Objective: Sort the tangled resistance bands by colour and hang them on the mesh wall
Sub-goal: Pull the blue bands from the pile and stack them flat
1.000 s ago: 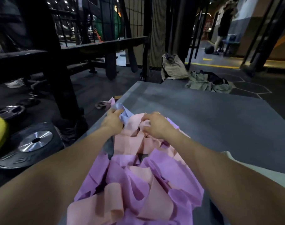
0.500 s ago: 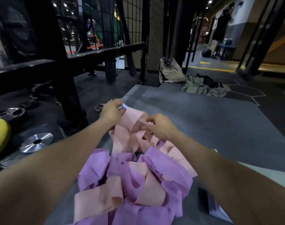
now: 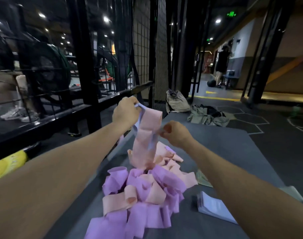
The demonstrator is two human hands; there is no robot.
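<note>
A tangled heap of purple and pink resistance bands (image 3: 144, 192) lies on the grey platform (image 3: 233, 152). My left hand (image 3: 125, 112) grips a pale blue band (image 3: 138, 118) and holds it raised above the heap. A pink band (image 3: 147, 135) hangs draped over the blue one, its lower end still in the heap. My right hand (image 3: 175, 133) pinches the band lower down, just right of the pink strip. The black mesh wall (image 3: 144, 49) stands straight ahead behind the platform.
Black rack beams (image 3: 88, 66) and a rail run along the left. A yellow ball (image 3: 7, 164) sits low left. A beige bag (image 3: 176, 101) and olive clothing (image 3: 207, 116) lie beyond the platform. White booklets (image 3: 212, 209) rest on its right side. A person (image 3: 221, 64) stands far back.
Both hands have risen from the heap, the left higher, lifting the blue band with the pink band draped over it. The view has tilted upward.
</note>
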